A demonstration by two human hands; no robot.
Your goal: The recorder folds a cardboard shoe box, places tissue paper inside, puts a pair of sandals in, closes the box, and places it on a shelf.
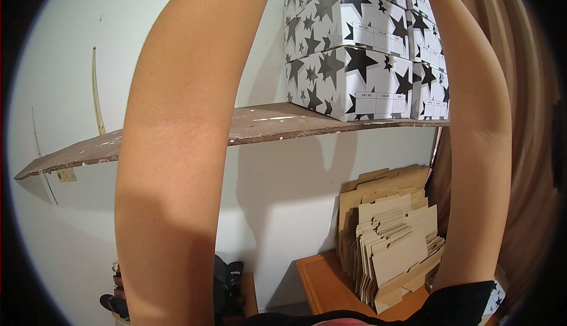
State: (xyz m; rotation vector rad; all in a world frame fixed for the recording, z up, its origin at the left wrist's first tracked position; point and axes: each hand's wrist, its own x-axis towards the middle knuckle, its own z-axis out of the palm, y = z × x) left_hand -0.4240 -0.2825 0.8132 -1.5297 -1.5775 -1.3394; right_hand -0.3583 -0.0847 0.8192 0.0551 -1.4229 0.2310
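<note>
Hands out of view above the star-printed boxes; grip unknown. We should lift level, clear of the shelf.

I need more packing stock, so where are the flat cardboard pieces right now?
In the head view, lower right: the flat cardboard pieces stand leaning against the white wall on an orange wooden surface, below the shelf.

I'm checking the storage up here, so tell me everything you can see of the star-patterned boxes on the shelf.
The star-patterned boxes look like white cardboard printed with black and grey stars, each with a small pale label panel on its end. They stand upright in two stacks side by side, touching, on the right end of a worn brown shelf against the white wall. Both forearms reach up past them; the hands are out of view.
</note>
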